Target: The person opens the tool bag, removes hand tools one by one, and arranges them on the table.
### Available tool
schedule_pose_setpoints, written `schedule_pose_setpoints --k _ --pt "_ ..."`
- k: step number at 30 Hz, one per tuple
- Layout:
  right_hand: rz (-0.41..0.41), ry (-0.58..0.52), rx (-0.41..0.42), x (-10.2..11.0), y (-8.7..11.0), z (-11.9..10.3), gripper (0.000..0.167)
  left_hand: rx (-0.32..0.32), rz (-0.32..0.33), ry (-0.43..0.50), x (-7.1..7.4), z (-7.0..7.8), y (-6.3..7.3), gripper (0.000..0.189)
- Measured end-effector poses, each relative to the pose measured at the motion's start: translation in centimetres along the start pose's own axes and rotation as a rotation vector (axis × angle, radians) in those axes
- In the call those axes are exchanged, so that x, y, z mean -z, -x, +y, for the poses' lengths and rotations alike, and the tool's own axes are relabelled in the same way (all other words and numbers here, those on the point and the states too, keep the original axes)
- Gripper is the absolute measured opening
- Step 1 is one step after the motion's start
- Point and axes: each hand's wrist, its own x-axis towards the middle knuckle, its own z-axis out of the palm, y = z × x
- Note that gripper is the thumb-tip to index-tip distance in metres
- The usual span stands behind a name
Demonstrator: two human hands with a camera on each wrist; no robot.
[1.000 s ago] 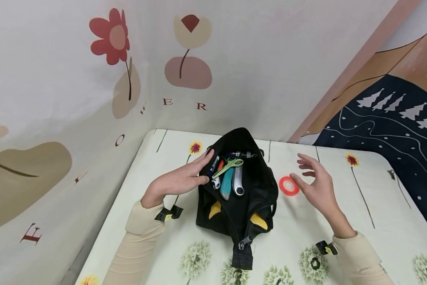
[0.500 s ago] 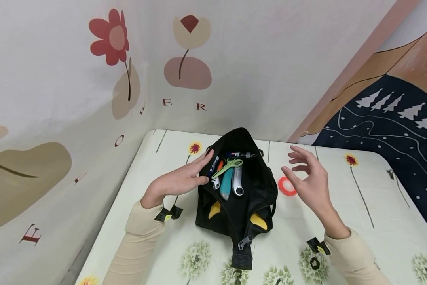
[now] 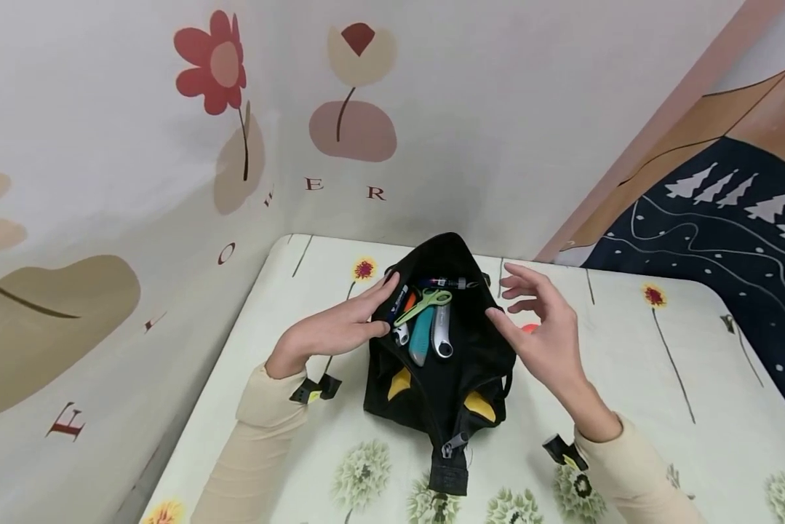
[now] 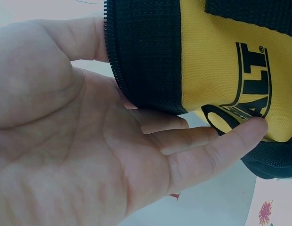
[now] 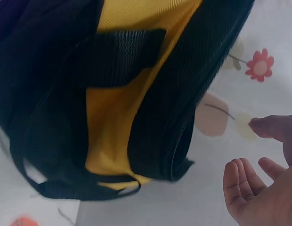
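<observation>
From the head camera we look down on a table (image 3: 628, 378) covered with a flower-print cloth, set in a corner of walls with painted flowers. A black tool bag (image 3: 441, 378) with yellow patches lies near the middle of the table, its zip mouth open toward us. Inside it we see green-handled scissors (image 3: 425, 304), a teal utility knife (image 3: 420, 336), a silver utility knife (image 3: 441, 332) and a dark marker (image 3: 446, 283) lying crosswise at the far end. The left hand (image 3: 340, 327) rests flat on the bag's left rim, fingers straight and together. The right hand (image 3: 539, 331) hovers just beside the bag's right edge, fingers spread and relaxed, holding nothing; we cannot tell whether the thumb touches the fabric. A small part of an orange tape ring (image 3: 528, 327) shows on the cloth behind that hand.

From the left wrist camera we see the left hand (image 4: 89, 141) open, palm toward the lens, its fingers (image 4: 216, 150) lying straight against the bag (image 4: 216, 61). The bag's black zipped edge and a yellow panel with black lettering fill the upper right.

From the right wrist camera the bag (image 5: 122, 94) fills most of the picture, black mesh around a yellow panel. The right hand (image 5: 263, 197) sits in the lower right corner, fingers loosely bent and apart from the bag. A blurred orange spot shows at the bottom left.
</observation>
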Motion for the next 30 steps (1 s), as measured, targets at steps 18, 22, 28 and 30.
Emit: schedule_pose_setpoints --k 18,22,28,30 --pt "-0.187 0.005 0.031 -4.5 -0.6 -0.1 0.072 -0.007 -0.008 -0.007 0.0 0.1 -0.5 0.081" --pt "-0.236 0.037 0.022 -5.3 -0.6 0.4 0.07 -0.013 -0.007 -0.009 0.0 0.1 -0.5 0.081" --pt "-0.267 0.045 0.006 -6.0 -0.1 1.1 0.069 -0.017 -0.009 -0.011 -0.1 0.0 -0.5 0.081" --pt "-0.273 0.055 0.003 -6.2 -0.1 1.3 0.071 -0.017 -0.009 -0.013 0.0 0.0 -0.5 0.081"
